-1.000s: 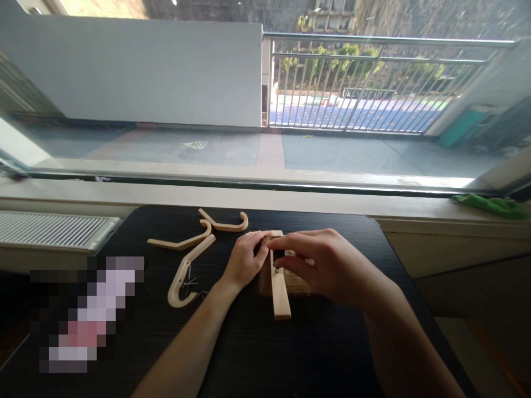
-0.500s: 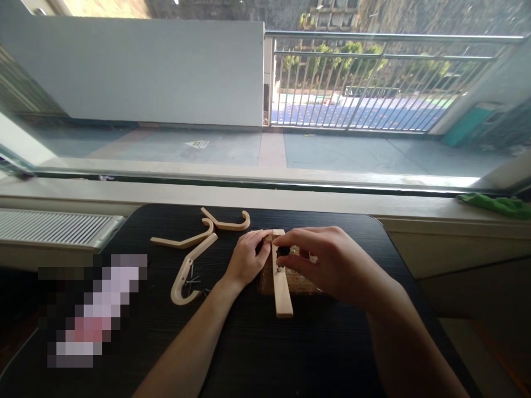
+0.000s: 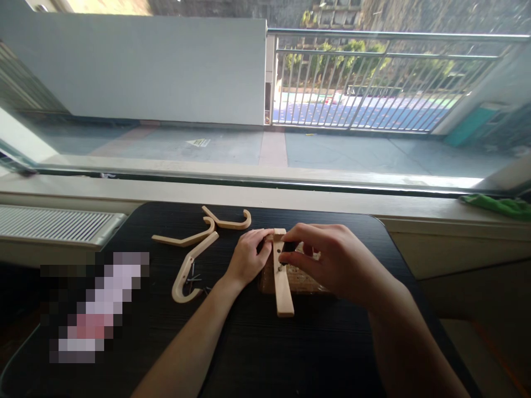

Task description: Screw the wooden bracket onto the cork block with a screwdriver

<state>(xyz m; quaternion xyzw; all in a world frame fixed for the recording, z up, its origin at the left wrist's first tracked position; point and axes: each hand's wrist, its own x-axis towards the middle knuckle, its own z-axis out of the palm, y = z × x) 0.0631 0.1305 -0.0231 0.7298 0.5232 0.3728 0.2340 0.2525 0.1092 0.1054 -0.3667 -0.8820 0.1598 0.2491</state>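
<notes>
A pale wooden hook (image 3: 284, 298) lies across a brown block wrapped in clear film (image 3: 305, 281). My left hand (image 3: 249, 257) is closed round the far part of the hook and the block's edge; its fingertips are partly hidden. In my right hand (image 3: 327, 249), thumb and fingers pinch a short black-handled screwdriver (image 3: 289, 251), tilted over the hook. Its tip is too small to make out. Just below it a metal screw (image 3: 280, 269) stands in the hook, and a dark hole (image 3: 278, 251) shows farther up.
Several more wooden hooks, one of them a curved hook (image 3: 180, 282), lie left on the black table (image 3: 249, 354). Loose screws (image 3: 193, 276) rest inside that curve. A blurred pinkish item (image 3: 99, 304) is at far left. Beyond are a radiator (image 3: 62, 224), windowsill and green cloth (image 3: 498, 206).
The screwdriver in my right hand has shifted slightly right and tilted, uncovering the hole in the hook. My left hand keeps its place.
</notes>
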